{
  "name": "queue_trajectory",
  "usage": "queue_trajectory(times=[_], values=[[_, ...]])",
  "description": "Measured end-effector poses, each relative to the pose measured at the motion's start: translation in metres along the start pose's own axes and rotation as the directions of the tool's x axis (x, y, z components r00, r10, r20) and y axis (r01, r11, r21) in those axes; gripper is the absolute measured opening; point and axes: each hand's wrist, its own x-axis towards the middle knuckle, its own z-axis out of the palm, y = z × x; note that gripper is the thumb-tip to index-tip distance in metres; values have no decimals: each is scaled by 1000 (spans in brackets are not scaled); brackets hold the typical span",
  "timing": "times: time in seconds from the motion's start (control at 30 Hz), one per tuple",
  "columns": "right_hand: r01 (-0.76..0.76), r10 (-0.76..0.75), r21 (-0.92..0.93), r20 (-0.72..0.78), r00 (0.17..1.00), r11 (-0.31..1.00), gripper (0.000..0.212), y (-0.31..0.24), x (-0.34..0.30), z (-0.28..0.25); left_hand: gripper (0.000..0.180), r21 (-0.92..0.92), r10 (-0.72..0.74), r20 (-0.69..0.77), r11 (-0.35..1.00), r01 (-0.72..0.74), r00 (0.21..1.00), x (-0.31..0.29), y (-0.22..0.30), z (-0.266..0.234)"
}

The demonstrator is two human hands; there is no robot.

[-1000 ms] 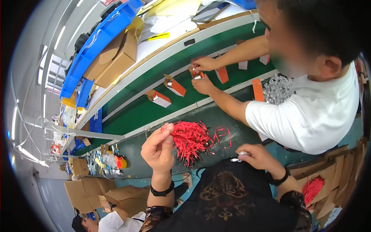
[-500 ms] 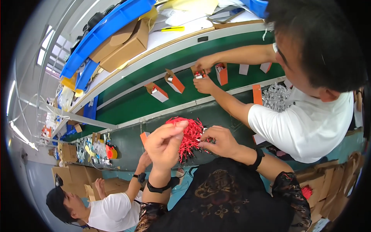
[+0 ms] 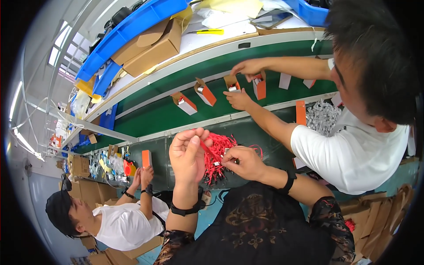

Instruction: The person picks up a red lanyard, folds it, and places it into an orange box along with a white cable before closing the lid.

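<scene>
My left hand [image 3: 187,155] is raised over the dark bench, its fingers curled and the thumb bent inward over one end of a red strap [image 3: 209,150]. The strap runs slanting down toward my right hand [image 3: 245,162], which pinches its other end between thumb and fingertips. A small pale and dark piece shows at those fingertips, too small to make out. Beneath both hands lies a heap of red straps [image 3: 213,176] with black ends, partly hidden by my left hand.
Several open orange-and-white boxes [image 3: 206,95] stand on the green conveyor [image 3: 150,112]. On the right a co-worker [image 3: 340,145] reaches to one. At left another person [image 3: 128,216] holds an orange-and-white box [image 3: 146,159]. A pile of silvery packets [image 3: 321,115] lies at right.
My left hand has turned and its fingers have spread somewhat, with the strap now stretched toward my right hand. The person at left has lifted a box; the right co-worker's upper hand has shifted.
</scene>
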Motion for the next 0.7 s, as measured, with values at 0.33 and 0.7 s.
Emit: queue_trajectory(times=[0.33, 0.7], values=[[-401, 303, 784, 283, 910, 474, 17, -17, -10, -26, 13, -102, -343, -236, 939, 328, 909, -5, -67, -37], [-275, 366, 342, -238, 900, 899, 27, -45, -7, -50, 37, 32, -397, 344, 911, 412, 851, -70, -114, -7]])
